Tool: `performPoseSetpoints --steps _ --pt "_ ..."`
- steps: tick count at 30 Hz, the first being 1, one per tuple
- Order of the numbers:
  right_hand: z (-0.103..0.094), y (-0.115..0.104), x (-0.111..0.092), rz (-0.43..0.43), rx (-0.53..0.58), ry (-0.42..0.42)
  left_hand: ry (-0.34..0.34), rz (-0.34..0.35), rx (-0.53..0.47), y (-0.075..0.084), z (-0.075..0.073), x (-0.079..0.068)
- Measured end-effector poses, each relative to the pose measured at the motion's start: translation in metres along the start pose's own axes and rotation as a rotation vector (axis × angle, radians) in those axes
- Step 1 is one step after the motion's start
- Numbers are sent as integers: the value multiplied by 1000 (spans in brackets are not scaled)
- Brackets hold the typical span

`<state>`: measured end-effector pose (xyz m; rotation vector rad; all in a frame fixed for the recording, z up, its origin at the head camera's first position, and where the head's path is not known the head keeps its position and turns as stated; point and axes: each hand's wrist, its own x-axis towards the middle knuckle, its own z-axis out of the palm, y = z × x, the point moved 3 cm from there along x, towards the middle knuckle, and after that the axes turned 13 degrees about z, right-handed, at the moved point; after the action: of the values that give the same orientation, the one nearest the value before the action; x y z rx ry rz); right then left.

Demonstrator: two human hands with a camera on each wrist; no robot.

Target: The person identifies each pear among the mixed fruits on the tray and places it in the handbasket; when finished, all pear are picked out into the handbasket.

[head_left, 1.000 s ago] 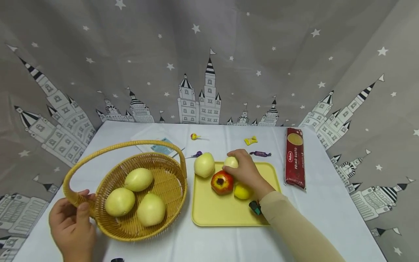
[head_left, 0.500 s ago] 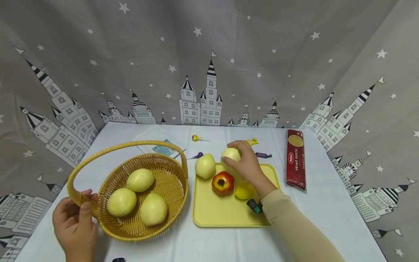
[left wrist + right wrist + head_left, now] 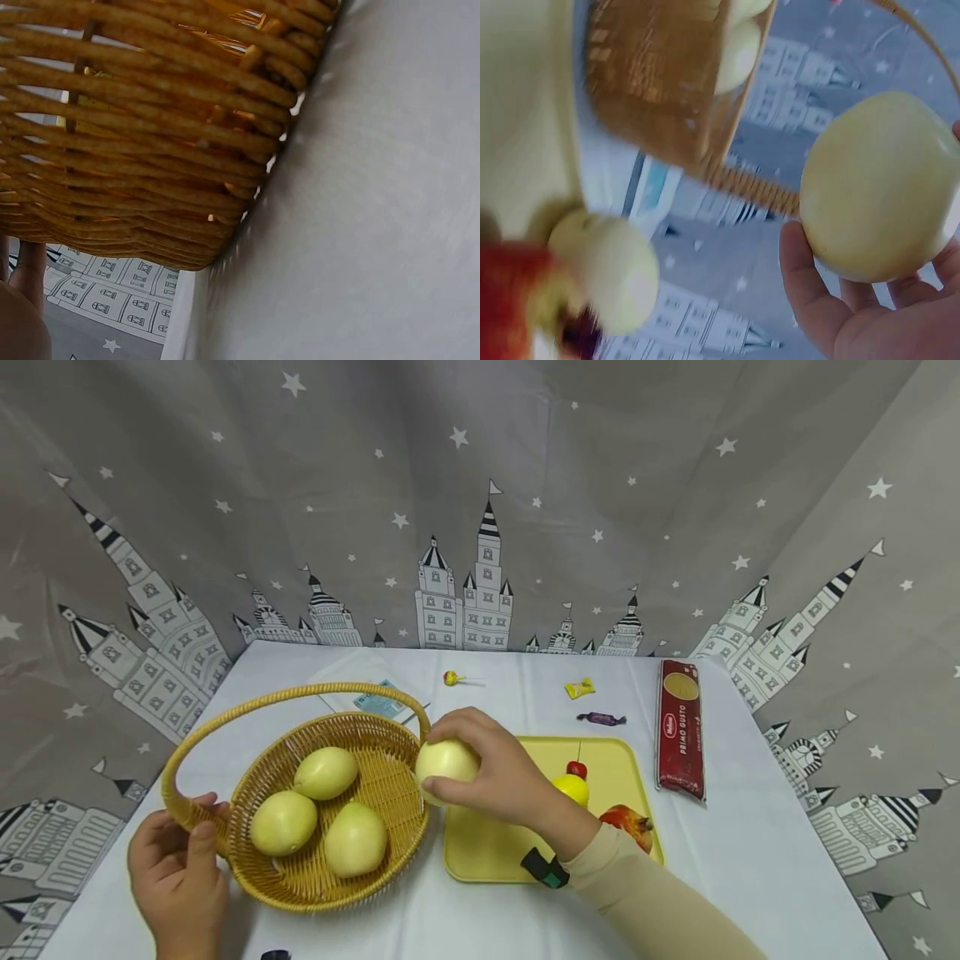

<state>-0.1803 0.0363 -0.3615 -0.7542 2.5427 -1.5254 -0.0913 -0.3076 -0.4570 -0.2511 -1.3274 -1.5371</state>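
Basket (image 3: 393, 785) in left hand (image 3: 180, 872), pinched low on its handle (image 3: 315, 690), maybe to stop wobbles; pale fruit (image 3: 442, 768) in right hand (image 3: 498, 777), curled around it, maybe against dropping.

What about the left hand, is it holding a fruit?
No, the left hand grips the wicker basket at the base of its handle.

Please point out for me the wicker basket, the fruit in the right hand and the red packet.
Wicker basket (image 3: 388, 787), head view: bare woven inside.
Held fruit (image 3: 880, 191), right wrist view: its pale side.
Red packet (image 3: 681, 739), head view: middle of its front.
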Motion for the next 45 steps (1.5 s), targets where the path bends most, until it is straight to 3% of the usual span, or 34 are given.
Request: performPoseSetpoints --steps 3,6,8,15,24,29,36,42,45 --pt "13 -7 -1 -18 2 -33 12 -4 -11 0 0 0" --pt "22 -11 -3 -25 -25 -11 28 -2 -74 -1 0 -1" --pt "28 -13 -5 -28 -34 2 28 -3 -65 -1 0 -1" --pt "53 -12 -3 -45 6 -57 9 -36 89 -1 -2 -2" --pt "92 15 21 32 -4 -88 42 -20 -23 -3 -2 -4" --pt "105 15 26 36 -122 -93 39 -12 -55 -3 -2 -2" --pt "117 15 31 67 -329 -117 28 -36 94 2 -1 -1" --pt "120 14 32 95 -442 -181 39 -30 42 1 1 -1" --pt "120 15 31 97 -434 -181 36 -26 21 1 1 -2"
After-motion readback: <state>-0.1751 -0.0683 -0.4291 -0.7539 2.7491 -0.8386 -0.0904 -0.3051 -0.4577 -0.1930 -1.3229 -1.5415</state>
